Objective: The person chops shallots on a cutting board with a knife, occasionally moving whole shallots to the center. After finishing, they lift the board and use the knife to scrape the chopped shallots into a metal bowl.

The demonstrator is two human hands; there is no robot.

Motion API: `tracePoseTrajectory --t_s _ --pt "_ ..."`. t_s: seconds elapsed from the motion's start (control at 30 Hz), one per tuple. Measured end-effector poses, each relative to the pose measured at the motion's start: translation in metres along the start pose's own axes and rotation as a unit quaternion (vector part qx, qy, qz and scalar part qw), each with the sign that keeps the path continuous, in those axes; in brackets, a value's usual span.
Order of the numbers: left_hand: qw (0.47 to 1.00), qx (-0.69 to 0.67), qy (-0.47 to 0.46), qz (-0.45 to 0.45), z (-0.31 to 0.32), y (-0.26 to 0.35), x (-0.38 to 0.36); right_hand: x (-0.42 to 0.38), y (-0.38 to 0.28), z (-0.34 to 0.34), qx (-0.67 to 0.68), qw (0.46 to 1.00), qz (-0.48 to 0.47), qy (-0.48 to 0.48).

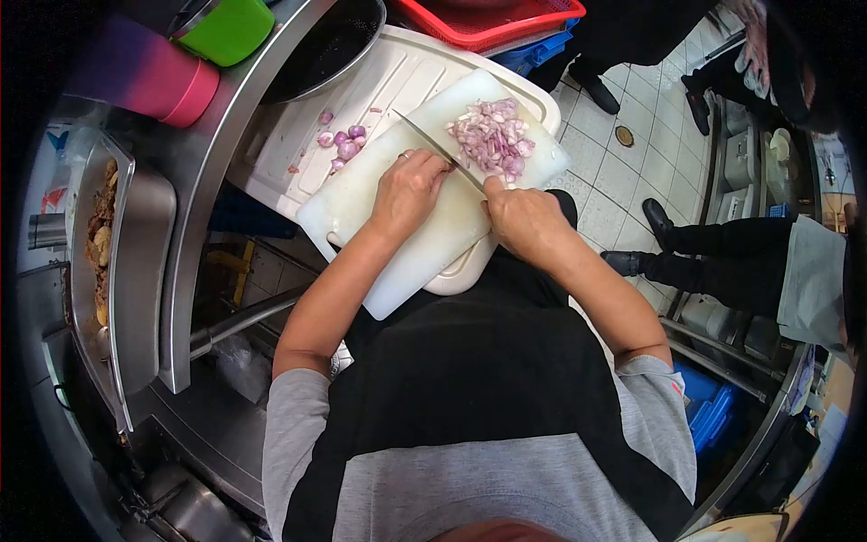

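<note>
My right hand (pixel 524 217) is closed around the handle end of a knife (pixel 440 149), whose blade points to the upper left across the white cutting board (pixel 361 194). Beside the blade, my left hand (pixel 408 188) has its fingers curled together against the board; whatever lies under the fingertips is hidden. Chopped shallots (pixel 492 140) form a pile on the right part of the board, past the knife. Several whole peeled shallots (pixel 347 144) lie on the cream lid (pixel 280 172) to the left of the board.
A dark pan (pixel 330 45) and a red basket (pixel 488 23) stand beyond the board. At the left are a pink container (pixel 190 90), a green container (pixel 237 32) and a metal tray of food (pixel 149 262). Other people (pixel 741 262) stand at the right on the tiled floor.
</note>
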State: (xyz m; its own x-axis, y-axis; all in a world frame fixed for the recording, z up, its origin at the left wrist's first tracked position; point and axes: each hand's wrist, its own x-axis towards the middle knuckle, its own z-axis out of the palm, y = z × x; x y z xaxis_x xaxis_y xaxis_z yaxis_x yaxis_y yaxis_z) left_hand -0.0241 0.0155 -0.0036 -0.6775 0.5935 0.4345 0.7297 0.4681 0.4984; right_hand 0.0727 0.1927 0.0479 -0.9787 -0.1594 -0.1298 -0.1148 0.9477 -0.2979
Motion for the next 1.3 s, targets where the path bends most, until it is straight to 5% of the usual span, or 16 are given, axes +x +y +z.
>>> tracePoseTrajectory --t_s 1.3 --pt "0.999 0.02 0.018 -0.02 0.004 0.004 -0.006 0.003 -0.01 0.005 -0.005 1.0 0.008 -0.001"
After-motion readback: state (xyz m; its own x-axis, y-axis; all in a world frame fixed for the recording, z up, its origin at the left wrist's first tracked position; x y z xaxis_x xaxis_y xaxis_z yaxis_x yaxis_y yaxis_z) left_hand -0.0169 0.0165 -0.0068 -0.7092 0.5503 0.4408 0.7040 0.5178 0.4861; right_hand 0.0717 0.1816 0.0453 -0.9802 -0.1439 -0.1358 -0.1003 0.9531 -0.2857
